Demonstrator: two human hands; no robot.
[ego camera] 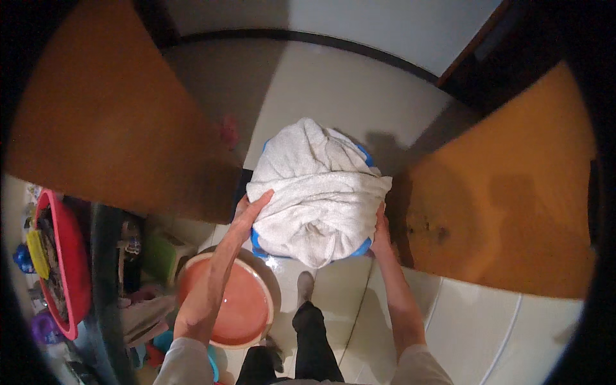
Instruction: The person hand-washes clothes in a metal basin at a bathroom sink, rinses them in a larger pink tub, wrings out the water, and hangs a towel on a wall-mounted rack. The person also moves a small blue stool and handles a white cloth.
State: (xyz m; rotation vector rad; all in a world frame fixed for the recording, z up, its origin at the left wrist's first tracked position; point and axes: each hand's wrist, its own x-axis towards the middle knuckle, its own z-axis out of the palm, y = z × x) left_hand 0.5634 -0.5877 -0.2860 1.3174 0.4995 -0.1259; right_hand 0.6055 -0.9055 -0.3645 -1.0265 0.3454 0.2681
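Note:
A large bundle of white towelling cloth [317, 192] fills a blue container [260, 246], whose rim shows at several places round the cloth. My left hand [251, 211] lies against the left side of the bundle, its thumb on top of the cloth. On the right side, my right hand [380, 231] is pressed to the bundle's edge, its fingers partly hidden by cloth. Both arms are stretched forward with the load between them. The underside of the container is out of sight.
Brown door-like panels stand at left [120, 120] and right [500, 207]. A pink round basin [240, 308] is on the tiled floor under my left forearm. Far left are a red tub [72, 260] and a green stool-like object [161, 255]. A white cord [503, 341] crosses the floor.

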